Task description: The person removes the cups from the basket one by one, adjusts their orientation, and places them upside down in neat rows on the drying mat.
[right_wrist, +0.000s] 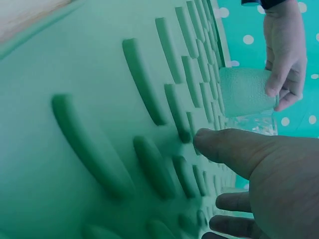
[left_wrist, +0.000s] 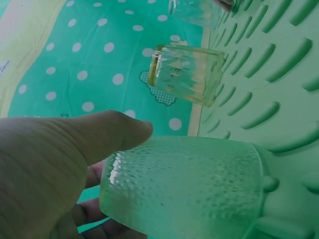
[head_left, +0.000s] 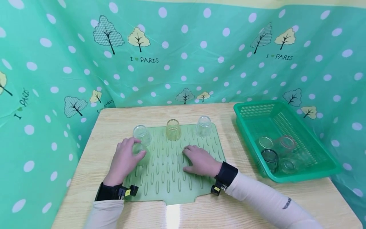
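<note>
Glasses stand mouth-down along the far edge of a ribbed green drying mat [head_left: 171,178] on the wooden counter [head_left: 257,206], a placing we judge lets them drain. From the head view, our left hand [head_left: 124,160] wraps a pale green tumbler [head_left: 140,152] at the mat's left side, while our right hand [head_left: 201,160] lies flat, fingers spread, likely steadying the mat. A green basket [head_left: 328,165] at right holds more glasses.

The left wrist view shows fingers and thumb curled round the tumbler's dimpled wall, its rim against the mat, a yellow glass [left_wrist: 187,74] beyond.

The right wrist view shows our fingers [right_wrist: 224,147] resting on the ribs.
</note>
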Demonstrator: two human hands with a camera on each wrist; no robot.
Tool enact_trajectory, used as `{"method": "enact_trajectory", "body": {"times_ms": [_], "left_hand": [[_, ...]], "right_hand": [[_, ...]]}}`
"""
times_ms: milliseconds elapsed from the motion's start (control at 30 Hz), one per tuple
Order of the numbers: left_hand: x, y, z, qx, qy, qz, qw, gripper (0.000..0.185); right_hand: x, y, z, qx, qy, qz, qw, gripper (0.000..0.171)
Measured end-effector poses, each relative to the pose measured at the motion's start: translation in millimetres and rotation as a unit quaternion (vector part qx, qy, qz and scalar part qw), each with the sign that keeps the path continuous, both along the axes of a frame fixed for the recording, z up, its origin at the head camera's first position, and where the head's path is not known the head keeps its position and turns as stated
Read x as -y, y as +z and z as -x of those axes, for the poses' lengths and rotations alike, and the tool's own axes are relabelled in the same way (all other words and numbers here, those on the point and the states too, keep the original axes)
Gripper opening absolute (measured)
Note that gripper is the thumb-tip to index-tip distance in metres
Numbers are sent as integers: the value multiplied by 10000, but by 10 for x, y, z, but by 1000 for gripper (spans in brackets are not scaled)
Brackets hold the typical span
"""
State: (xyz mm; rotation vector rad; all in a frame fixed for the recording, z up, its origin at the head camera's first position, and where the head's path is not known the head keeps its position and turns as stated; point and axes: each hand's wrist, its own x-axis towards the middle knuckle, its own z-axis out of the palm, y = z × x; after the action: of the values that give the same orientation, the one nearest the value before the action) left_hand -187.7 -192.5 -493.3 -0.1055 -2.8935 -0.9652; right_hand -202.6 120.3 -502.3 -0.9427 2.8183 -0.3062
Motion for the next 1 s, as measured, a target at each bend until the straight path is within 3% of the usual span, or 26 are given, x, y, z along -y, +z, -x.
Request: {"method": "enact_trajectory", "body": {"times_ms": [333,567,800,1000], "left_hand": [[49,47,6,-110,-77,-252,9996,73],[-42,184,10,-851,-257,-516,9947,84],[-247,431,21,-1711,-1005,-814,9767,80],[-419,600,45,-1900,-1737,-997,9611,78]], "right_hand": [[-328,561,135,-477,-399,371,9974,53],[-689,772,211,-774,-714,532,9930,58],[-1198,1041,281,-980,-1472,633,9822,76],[-1642,1270,354,-674,-2094,399,9747,82]]}}
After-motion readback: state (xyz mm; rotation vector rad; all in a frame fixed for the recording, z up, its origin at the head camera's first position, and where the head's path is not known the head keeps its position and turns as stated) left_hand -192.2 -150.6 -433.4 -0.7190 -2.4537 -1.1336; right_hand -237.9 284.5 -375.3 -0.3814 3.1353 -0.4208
